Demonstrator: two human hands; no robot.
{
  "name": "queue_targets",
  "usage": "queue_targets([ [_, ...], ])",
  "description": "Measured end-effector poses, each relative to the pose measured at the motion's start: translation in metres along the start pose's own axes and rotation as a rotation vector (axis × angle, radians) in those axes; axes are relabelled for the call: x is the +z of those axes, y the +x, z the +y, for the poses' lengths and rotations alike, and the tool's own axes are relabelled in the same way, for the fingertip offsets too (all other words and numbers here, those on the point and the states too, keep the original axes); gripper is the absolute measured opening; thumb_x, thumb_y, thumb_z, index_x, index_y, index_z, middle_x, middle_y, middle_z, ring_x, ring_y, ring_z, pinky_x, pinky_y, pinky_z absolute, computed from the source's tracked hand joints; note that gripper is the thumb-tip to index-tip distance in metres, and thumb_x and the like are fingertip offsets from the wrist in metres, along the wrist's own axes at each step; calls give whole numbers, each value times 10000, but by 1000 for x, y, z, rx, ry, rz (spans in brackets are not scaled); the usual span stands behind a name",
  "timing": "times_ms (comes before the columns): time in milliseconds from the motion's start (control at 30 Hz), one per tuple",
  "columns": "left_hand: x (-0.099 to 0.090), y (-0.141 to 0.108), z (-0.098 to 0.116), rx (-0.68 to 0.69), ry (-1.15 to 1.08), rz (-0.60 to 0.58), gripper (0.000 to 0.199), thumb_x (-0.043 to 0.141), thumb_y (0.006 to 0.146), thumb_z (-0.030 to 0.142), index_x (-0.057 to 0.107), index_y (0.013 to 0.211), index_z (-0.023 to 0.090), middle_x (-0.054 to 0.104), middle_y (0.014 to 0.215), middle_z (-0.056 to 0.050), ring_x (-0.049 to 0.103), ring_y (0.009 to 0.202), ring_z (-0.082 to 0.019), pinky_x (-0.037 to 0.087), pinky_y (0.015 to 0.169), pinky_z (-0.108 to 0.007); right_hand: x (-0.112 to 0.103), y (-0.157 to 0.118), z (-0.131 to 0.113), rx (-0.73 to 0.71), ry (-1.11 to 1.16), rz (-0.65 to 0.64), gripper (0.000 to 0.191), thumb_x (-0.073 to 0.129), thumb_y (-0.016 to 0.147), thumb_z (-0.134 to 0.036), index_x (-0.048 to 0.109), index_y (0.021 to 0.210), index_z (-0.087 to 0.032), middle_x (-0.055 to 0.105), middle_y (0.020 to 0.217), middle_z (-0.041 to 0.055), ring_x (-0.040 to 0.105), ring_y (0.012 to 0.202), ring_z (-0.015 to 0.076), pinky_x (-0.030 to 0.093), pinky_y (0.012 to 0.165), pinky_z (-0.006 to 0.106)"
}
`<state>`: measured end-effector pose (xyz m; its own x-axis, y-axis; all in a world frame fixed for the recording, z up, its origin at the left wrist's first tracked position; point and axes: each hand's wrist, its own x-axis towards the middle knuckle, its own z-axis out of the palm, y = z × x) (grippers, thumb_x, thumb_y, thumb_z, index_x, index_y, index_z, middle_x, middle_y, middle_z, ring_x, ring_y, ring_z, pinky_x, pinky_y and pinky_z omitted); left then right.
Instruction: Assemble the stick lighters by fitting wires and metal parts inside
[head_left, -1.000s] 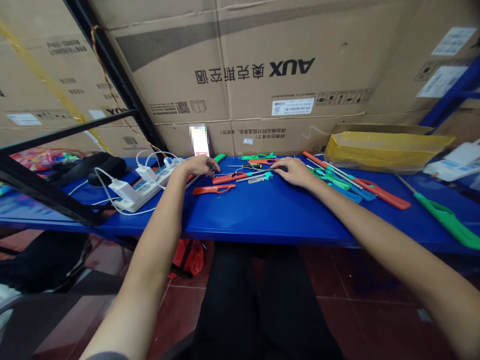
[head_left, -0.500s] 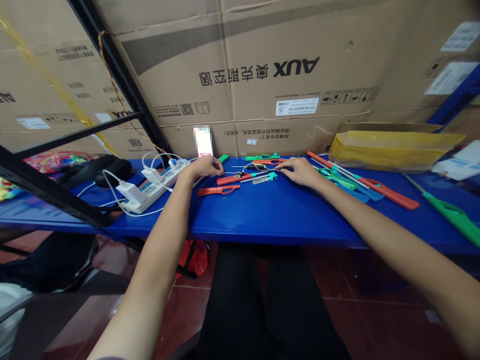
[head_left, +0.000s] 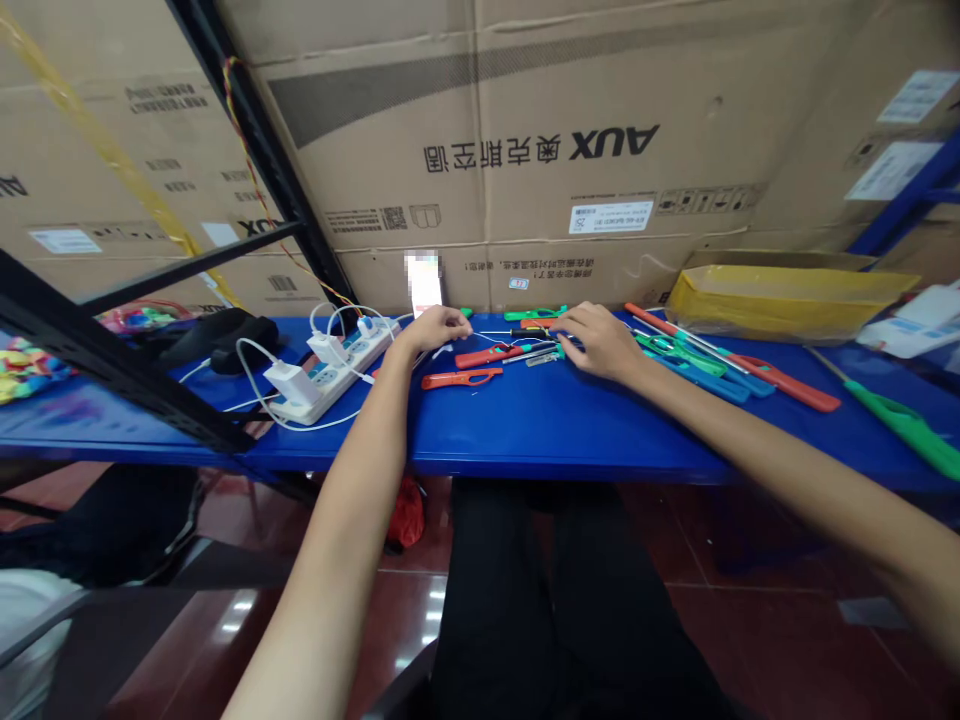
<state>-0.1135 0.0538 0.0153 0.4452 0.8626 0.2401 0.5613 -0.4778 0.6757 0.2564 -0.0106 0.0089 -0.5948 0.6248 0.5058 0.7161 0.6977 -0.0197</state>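
My left hand is closed in a pinch at the back of the blue table, at the left end of a thin white wire. That wire runs right toward my right hand, whose fingers are curled downward; what they hold is hidden. Between the hands lies a slim black-and-yellow piece with a thin rod pointing left. In front of it are a red lighter body and an orange-red lighter handle. A green lighter part lies behind, against the carton.
Several long lighters, including a red one and a green one, lie to the right. A yellow-taped cardboard tray stands behind them. On the left are a power strip with white chargers and a black rack post. A large carton forms the back.
The view has shifted, moving the table items slightly right in the picture. My right hand has turned a little, its thumb now lower. My left hand stays pinched at the wire's left end.
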Motion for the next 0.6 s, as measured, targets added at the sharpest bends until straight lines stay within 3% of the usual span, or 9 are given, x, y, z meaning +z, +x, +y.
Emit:
queue_targets([
  [133,15,-1,6,-30,-6,173,106,753,892,252,731,814,183,733,779,-57,651,739,-198,509,754,-343,10,31,-30,-84,-89,-101,388,566,1089,-410,756,1386,-246,739,1312,164,628,1224,380,502,1053,512],
  [300,32,-13,19,4,16,382,189,776,932,294,657,827,193,716,846,-43,636,828,-195,495,828,-321,33,63,-52,15,-96,-156,364,696,1050,-356,757,1394,-253,750,1348,158,677,1241,375,542,989,452],
  [433,40,-30,26,-4,-23,470,216,759,962,349,665,838,199,729,845,-35,637,822,-191,513,842,-322,41,63,-55,34,-34,-162,309,680,1068,-271,795,1352,-231,768,1321,161,717,1242,362,548,1018,449],
  [600,46,-36,30,-29,-144,494,303,765,971,458,682,835,200,756,820,-49,647,785,-192,525,795,-327,44,53,-54,138,25,-97,281,683,1073,-329,808,1295,-210,799,1284,149,745,1184,338,590,981,449],
])
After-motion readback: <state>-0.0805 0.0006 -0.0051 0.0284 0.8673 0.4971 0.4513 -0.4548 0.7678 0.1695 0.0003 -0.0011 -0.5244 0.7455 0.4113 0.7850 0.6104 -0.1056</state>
